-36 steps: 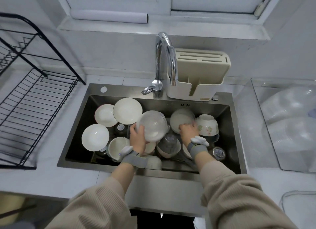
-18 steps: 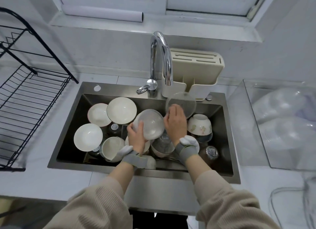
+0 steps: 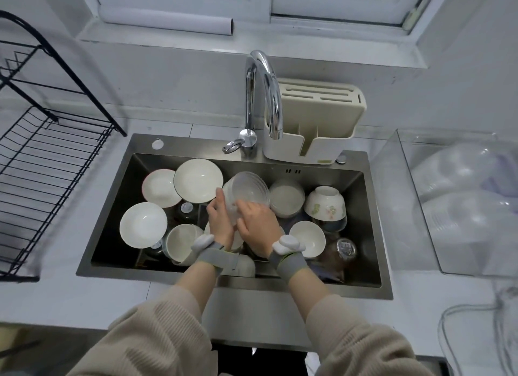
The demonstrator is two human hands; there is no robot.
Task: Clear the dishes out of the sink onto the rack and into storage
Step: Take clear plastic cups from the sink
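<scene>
A black wire rack (image 3: 42,179) is seen at the counter's (image 3: 56,288) left edge, beside the steel sink (image 3: 370,224) crowded with dishes. Above the sink's middle, stacked clear bowls (image 3: 248,192) are gripped by both hands: the left hand (image 3: 221,221) at the rim, the right hand (image 3: 259,227) apparently underneath.

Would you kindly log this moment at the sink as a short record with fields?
setting: steel sink full of dishes
left hand: grips the stack of clear bowls
right hand: on the same stack, near side
stack: tilted, above the other dishes
floral bowl: upside down, right part of sink
rack: black wire, left of the sink, no dishes on the visible part
faucet: no water running
</scene>
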